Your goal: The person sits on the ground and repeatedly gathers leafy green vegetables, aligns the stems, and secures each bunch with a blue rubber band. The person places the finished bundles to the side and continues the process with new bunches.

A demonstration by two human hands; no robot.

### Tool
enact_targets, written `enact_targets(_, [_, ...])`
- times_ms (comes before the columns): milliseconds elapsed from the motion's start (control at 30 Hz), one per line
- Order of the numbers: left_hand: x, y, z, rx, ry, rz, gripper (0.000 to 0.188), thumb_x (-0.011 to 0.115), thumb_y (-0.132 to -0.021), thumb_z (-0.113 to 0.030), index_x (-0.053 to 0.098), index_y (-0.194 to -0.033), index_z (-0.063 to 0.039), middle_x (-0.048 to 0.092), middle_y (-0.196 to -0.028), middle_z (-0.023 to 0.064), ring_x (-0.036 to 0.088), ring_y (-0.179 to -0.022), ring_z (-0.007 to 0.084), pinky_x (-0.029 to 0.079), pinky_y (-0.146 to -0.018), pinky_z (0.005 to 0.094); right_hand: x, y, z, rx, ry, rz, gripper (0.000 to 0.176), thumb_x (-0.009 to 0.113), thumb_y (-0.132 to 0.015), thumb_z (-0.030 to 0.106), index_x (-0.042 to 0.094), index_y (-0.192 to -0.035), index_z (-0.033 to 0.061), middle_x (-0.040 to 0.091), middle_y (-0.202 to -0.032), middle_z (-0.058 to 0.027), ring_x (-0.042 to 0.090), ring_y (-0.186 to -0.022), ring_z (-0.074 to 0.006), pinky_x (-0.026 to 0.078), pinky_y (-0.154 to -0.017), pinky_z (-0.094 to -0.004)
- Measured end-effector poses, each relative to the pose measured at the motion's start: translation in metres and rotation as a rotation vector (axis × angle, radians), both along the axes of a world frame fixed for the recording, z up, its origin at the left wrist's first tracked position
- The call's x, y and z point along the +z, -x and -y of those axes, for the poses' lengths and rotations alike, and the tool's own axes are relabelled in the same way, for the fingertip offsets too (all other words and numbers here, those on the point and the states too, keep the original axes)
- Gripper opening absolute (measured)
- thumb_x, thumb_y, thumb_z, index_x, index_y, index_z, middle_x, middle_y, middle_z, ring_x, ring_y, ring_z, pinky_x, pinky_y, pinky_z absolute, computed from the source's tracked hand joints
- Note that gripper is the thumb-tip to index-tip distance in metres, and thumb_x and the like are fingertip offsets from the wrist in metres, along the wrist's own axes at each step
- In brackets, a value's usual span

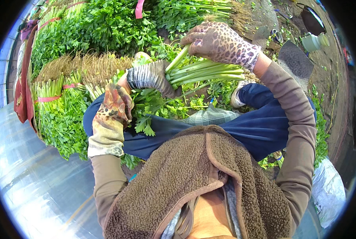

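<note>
My left hand (154,78), in a grey and black striped knit glove, is wrapped around a bunch of green celery stalks (213,73). Their pale base ends point right, and leaves (145,103) hang below that hand over my lap. Bare wrist shows between the glove and a loose patterned sleeve cover (109,128). In a soiled leopard-print glove, my right hand (215,43) arches above the bunch. Its fingers close on one thick stalk (178,58) that angles up from the rest; the fingertips are partly hidden.
Tied celery bundles with roots (91,67) are stacked at the left, bound with pink bands (49,98). More celery (115,27) lies ahead. Loose leaves cover the ground between my feet. At the right are a dark textured mat (295,58) and a pale green container (313,41). Plastic sheeting (40,185) stretches along the left.
</note>
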State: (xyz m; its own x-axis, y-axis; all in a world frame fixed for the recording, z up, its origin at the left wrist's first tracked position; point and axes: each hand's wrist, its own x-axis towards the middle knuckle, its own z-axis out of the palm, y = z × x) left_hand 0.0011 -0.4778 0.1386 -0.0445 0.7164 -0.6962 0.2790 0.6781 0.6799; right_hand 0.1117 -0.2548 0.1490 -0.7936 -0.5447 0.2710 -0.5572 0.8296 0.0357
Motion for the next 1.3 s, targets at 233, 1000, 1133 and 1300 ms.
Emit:
enact_targets(233, [-0.026, 0.009, 0.009, 0.25, 0.025, 0.692, 0.031, 0.073, -0.083, -0.017, 0.062, -0.109, -0.002, 0.067, -0.095, 0.0129, 0.063, -0.085, 0.0199, 0.054, -0.071, 0.0455, 0.007, 0.008, -0.032, -0.216, 1.489, 0.324, 0.007, 0.06, -0.095, 0.012, 0.059, -0.095, 0.0048, 0.068, -0.103, -0.01, 0.067, -0.094, -0.0201, 0.057, -0.085, -0.0334])
enact_targets(1000, [-0.008, -0.028, -0.045, 0.404, -0.554, 0.193, 0.041, 0.082, -0.076, -0.012, 0.063, -0.111, -0.003, 0.07, -0.09, 0.0043, 0.066, -0.078, 0.0123, 0.055, -0.067, 0.0259, -0.037, 0.015, -0.033, 0.329, 2.166, 0.558, 0.081, 0.066, -0.087, 0.046, 0.031, -0.146, 0.0023, 0.044, -0.143, -0.0181, 0.044, -0.132, -0.0313, 0.044, -0.107, -0.0481])
enact_targets(1133, [-0.019, -0.037, -0.046, 0.248, -0.617, -0.039, 0.058, 0.084, -0.076, -0.019, 0.055, -0.125, -0.006, 0.067, -0.106, 0.005, 0.063, -0.091, 0.0131, 0.054, -0.079, 0.0289, -0.01, 0.013, -0.012, 0.182, 2.127, 0.524, 0.06, 0.069, -0.089, 0.028, 0.044, -0.137, 0.0014, 0.062, -0.122, -0.0163, 0.063, -0.11, -0.0284, 0.053, -0.096, -0.0425])
enact_targets(1300, [-0.023, -0.032, -0.058, 0.558, -0.955, 0.165, 0.056, 0.074, -0.086, -0.029, 0.052, -0.128, 0.0, 0.064, -0.113, 0.0077, 0.061, -0.099, 0.0162, 0.05, -0.088, 0.0308, -0.007, 0.007, 0.006, 0.003, 2.108, 0.406, 0.052, 0.068, -0.09, 0.022, 0.048, -0.132, -0.0007, 0.062, -0.121, -0.0179, 0.063, -0.111, -0.0306, 0.052, -0.096, -0.0428])
